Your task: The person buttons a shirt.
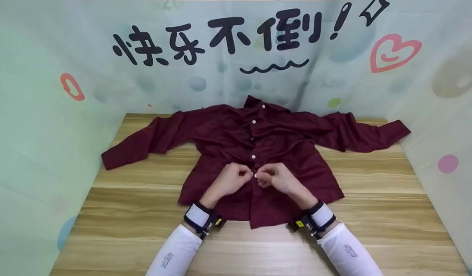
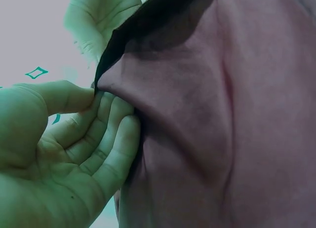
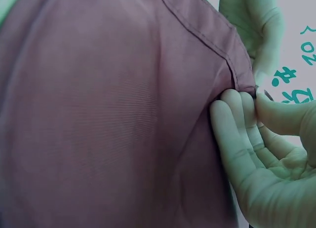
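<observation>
A maroon button-up shirt [image 1: 220, 130] lies front side up, collar away from me and both sleeves spread out. White buttons [image 1: 253, 156] run down its front placket. Low on that placket, my left hand [image 1: 233, 178] pinches the shirt's edge between thumb and fingers; the left wrist view shows the fabric [image 2: 173, 99] lifted into a fold there. Facing it, my right hand [image 1: 276, 178] pinches the placket at a white button [image 1: 255, 175]. In the right wrist view, the stitched placket edge [image 3: 242, 72] runs up from my right fingertips. The two hands nearly meet.
The shirt lies on a wood-grain table [image 1: 381, 214]. A printed cloth backdrop [image 1: 205, 76] with dark lettering stands behind it, with cloth walls left and right. Each wrist wears a strapped camera [image 1: 297, 225] close over the shirt's lower hem.
</observation>
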Demonstrator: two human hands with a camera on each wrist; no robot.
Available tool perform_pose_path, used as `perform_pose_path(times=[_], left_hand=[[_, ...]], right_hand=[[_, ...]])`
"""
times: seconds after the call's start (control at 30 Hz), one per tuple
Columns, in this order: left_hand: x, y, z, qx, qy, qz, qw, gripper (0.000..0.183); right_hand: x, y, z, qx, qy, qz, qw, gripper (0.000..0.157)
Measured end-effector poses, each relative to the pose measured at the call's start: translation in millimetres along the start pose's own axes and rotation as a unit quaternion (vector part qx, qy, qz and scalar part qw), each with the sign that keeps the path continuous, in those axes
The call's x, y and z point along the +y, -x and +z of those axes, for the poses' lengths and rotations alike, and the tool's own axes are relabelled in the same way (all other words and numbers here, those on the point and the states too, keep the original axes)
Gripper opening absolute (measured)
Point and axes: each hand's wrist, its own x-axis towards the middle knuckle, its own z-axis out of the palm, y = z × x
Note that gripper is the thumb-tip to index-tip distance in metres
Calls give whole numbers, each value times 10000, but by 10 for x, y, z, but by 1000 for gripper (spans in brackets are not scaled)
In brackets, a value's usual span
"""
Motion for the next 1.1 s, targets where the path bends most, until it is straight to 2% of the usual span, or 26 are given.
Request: perform_pose_path(times=[0.1,0.2,0.37,0.57,0.67,0.83,1.0,1.1], left_hand=[[-27,-5,0,-27,85,-26,10000,15],[-33,-9,24,2,27,-95,10000,16],[4,12,46,-19,-151,-147,9998,16],[-21,44,-23,-225,-238,-347,9989,17],[-60,58,-115,-46,-241,-480,9985,20],[-240,213,-356,634,-438,-606,9952,19],[-527,446,-637,1210,-680,-682,9880,16],[-655,542,-800,1298,-736,-1056,9832,19]], right_hand=[[16,-12,0,-6,-111,44,9999,17],[20,-17,1,70,1,74,9999,17],[2,13,11,251,602,-103,9978,16],[10,69,-91,172,1305,-345,9907,16],[-3,110,-235,418,1583,-484,9853,15],[9,222,-574,1100,2053,-642,9704,13],[114,408,-999,1889,2596,-726,9443,13],[178,513,-1232,2289,2776,-580,9312,16]])
